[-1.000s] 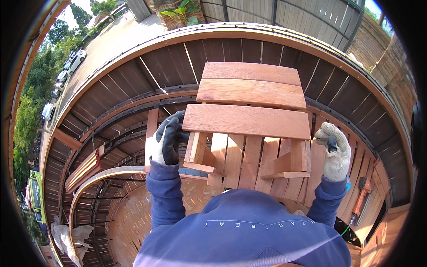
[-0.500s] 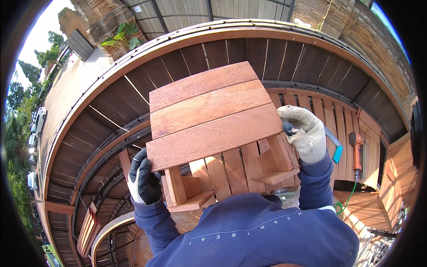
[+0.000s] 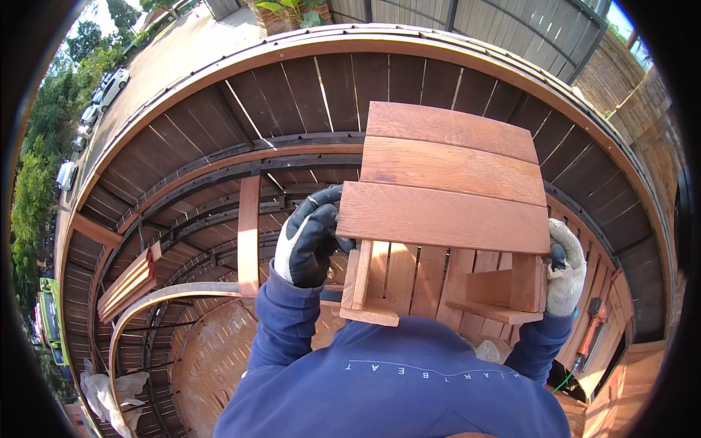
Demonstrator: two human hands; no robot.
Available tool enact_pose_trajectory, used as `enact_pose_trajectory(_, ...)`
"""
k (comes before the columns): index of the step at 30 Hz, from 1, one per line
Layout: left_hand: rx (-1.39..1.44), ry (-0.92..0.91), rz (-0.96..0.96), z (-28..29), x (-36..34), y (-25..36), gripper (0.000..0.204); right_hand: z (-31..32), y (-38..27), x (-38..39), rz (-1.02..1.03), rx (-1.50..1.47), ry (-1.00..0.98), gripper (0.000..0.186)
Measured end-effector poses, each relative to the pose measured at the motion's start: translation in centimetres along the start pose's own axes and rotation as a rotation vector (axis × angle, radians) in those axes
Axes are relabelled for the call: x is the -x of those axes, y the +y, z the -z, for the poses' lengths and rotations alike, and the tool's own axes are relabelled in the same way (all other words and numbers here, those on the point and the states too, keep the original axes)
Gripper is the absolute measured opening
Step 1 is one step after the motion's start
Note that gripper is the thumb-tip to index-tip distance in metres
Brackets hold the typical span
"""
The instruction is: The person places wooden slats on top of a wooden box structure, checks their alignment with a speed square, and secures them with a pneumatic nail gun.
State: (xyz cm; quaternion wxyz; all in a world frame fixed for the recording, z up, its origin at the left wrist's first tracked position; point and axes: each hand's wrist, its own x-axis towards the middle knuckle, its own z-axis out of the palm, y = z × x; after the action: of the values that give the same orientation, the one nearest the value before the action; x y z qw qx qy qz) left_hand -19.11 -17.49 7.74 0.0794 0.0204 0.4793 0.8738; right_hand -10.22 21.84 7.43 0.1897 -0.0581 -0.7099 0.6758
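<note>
Gripping a wooden frame (image 3: 442,215) by its two ends, the gloved left hand (image 3: 305,241) and right hand (image 3: 566,270) hold it between them, in front of the chest. Three boards lie side by side across the frame's top. To the frame's left are a lone board (image 3: 249,233) and, farther off, a board stack (image 3: 130,283). Right of the frame lies an orange power tool (image 3: 593,325); beyond the frame curves a plank wall (image 3: 299,95).

Left hand (image 3: 308,237), right hand (image 3: 566,271), both gloved, grip ends of slatted wooden piece (image 3: 445,212). Orange power tool (image 3: 594,321) off right.
</note>
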Motion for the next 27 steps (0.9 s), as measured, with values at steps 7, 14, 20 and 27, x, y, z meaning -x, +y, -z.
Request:
enact_pose_trajectory(7,-0.097,0.004,0.025,0.3,0.3,-0.1,0.041,0.4,0.2,-0.3,0.040,0.110,-0.061,0.073)
enact_pose_trajectory(14,-0.009,-0.114,-0.066,1.4,-0.4,-1.3,0.037,-1.0,0.0,0.4,0.133,0.142,-0.019,0.055)
enact_pose_trajectory(20,0.058,0.306,-0.247,4.0,-0.9,-3.0,0.043,1.1,0.3,1.3,0.158,0.046,0.249,0.050)
enact_pose_trajectory(27,-0.258,0.242,-0.358,10.4,1.0,-4.9,0.041,12.3,2.8,5.9,0.237,0.294,0.578,0.045)
